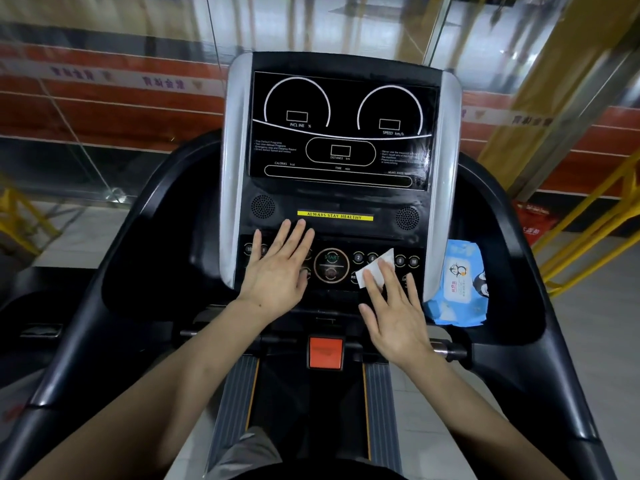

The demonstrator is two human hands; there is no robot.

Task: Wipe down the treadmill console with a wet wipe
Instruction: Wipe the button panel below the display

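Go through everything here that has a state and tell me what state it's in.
left hand: open, flat on the button panel.
right hand: open, fingers pressing the wipe.
wipe: spread against the button panel.
display: dark, no readings lit.
wipes pack: flap looks shut, lying right of the button panel.

Bare hands [277,271] and forearms [207,358], grey garment [249,455] below.

Left hand [277,268] flat on button panel [330,266], left of start dial [331,265]. Right hand [394,313] presses wipe [375,270] right of dial. Wipe pack [459,282] beside console's right edge; display [343,129] above.
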